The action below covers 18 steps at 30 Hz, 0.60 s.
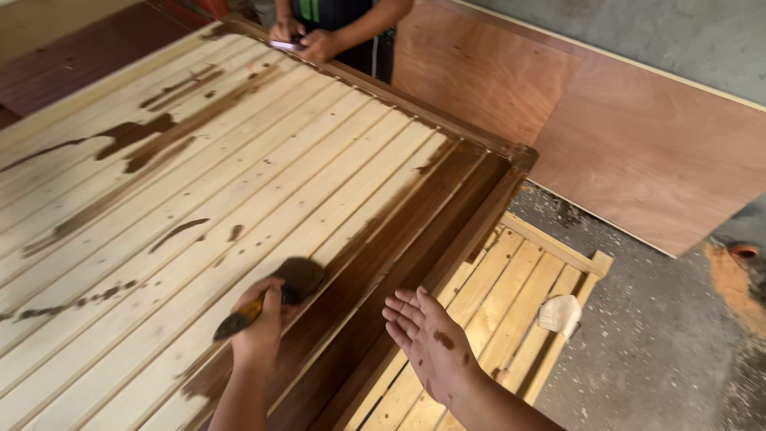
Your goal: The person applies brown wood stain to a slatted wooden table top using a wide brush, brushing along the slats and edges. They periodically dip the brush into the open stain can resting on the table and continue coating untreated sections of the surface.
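Nearest the viewer, the right hand (pixel 431 339) hovers open and empty, palm up, fingers spread and flecked with dark stain, held off the wet edge of the slatted wooden panel (pixel 199 191), apparently to keep clear of the fresh coat. Left hand (pixel 259 323): grip closed around the yellow handle of a paintbrush (pixel 267 303), bristles pressed flat on the pale slats just beside the dark-stained border, so that colour is laid along the grain. Brown streaks and drips mark the unstained boards farther up. At the panel's far end a second person's hands (pixel 303 40) hold a small flat object. Beside the panel, lower down, lies a smaller slatted frame (pixel 511 295) bearing a pale rag (pixel 560 313); plywood sheets (pixel 638 144) lean beyond.
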Each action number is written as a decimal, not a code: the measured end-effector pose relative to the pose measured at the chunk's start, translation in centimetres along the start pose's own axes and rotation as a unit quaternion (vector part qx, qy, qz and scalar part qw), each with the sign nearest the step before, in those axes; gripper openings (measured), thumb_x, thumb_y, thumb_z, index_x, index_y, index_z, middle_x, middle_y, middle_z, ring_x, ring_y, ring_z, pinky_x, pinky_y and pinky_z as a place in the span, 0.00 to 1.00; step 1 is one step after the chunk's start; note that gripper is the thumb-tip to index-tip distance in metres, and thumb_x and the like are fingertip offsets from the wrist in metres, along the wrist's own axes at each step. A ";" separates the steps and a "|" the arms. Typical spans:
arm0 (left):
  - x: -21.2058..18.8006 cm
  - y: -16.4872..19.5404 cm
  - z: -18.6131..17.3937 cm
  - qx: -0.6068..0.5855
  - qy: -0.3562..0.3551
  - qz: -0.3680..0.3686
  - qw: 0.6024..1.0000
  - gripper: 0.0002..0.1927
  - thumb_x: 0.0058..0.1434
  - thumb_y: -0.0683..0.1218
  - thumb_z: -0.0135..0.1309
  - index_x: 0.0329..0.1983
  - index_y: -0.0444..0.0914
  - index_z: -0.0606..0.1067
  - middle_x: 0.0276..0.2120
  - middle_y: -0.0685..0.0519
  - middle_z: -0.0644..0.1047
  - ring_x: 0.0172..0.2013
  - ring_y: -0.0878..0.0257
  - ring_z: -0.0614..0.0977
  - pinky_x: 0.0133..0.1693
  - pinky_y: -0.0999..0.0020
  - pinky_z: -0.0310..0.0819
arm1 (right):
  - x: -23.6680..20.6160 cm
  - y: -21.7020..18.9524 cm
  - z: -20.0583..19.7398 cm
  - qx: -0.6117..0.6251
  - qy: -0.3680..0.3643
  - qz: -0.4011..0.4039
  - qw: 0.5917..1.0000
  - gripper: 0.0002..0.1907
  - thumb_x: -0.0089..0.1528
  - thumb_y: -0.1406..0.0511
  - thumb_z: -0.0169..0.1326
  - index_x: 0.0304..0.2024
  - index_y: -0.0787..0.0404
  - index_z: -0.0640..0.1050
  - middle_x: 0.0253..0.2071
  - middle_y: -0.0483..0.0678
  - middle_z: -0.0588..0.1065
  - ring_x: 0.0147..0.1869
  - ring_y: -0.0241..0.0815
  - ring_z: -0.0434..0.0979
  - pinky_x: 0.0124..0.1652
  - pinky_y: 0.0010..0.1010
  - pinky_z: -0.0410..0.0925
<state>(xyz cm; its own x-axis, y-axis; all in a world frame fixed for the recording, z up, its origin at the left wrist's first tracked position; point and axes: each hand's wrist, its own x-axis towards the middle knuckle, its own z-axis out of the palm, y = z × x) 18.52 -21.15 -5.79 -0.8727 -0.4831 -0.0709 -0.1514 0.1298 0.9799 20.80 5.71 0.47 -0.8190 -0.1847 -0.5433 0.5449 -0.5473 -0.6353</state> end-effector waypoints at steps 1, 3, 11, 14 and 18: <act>0.7 0.2 2.0 -0.029 -0.010 -0.002 1.000 0.11 0.68 0.43 0.49 0.48 0.36 0.79 0.32 0.47 0.80 0.28 0.62 0.83 0.32 0.68 0.76 | 0.5 -0.8 -0.7 -0.002 0.006 -0.001 1.000 0.30 0.68 0.49 0.40 0.61 0.66 0.68 0.61 0.56 0.70 0.68 0.48 0.70 0.69 0.39 0.62; 2.9 1.2 6.1 -0.088 -0.025 0.002 0.996 0.11 0.68 0.43 0.50 0.47 0.34 0.79 0.31 0.46 0.80 0.28 0.62 0.83 0.33 0.68 0.79 | 1.9 -2.6 -1.9 0.001 0.010 -0.009 1.000 0.30 0.68 0.50 0.40 0.61 0.66 0.68 0.61 0.56 0.70 0.68 0.48 0.70 0.68 0.39 0.62; 9.8 5.9 22.0 -0.074 -0.037 0.021 0.996 0.09 0.66 0.42 0.51 0.45 0.38 0.80 0.30 0.47 0.80 0.26 0.63 0.82 0.30 0.69 0.78 | 10.0 -12.1 -6.7 0.023 -0.029 0.014 0.999 0.30 0.67 0.49 0.42 0.60 0.65 0.69 0.60 0.55 0.70 0.67 0.49 0.69 0.67 0.40 0.61; 12.5 7.8 28.2 -0.087 -0.024 0.002 0.996 0.07 0.65 0.42 0.52 0.43 0.38 0.80 0.30 0.49 0.80 0.24 0.63 0.83 0.28 0.69 0.77 | 13.1 -15.9 -8.8 0.010 -0.034 0.011 0.999 0.30 0.67 0.49 0.43 0.60 0.65 0.69 0.59 0.55 0.70 0.66 0.49 0.69 0.67 0.41 0.62; 14.4 9.7 35.4 -0.133 0.021 0.035 0.990 0.06 0.64 0.42 0.52 0.40 0.39 0.79 0.31 0.52 0.78 0.23 0.62 0.83 0.26 0.67 0.76 | 16.2 -19.7 -10.9 0.002 -0.041 0.007 0.999 0.29 0.66 0.50 0.45 0.59 0.64 0.69 0.57 0.54 0.71 0.64 0.49 0.70 0.66 0.42 0.61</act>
<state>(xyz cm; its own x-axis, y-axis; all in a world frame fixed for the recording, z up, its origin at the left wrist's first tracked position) -11.92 3.83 -3.86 -0.8562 -0.5167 0.0019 0.0422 -0.0662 0.9969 -1.23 22.37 -1.74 -0.8230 -0.2595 -0.5053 0.5565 -0.5469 -0.6254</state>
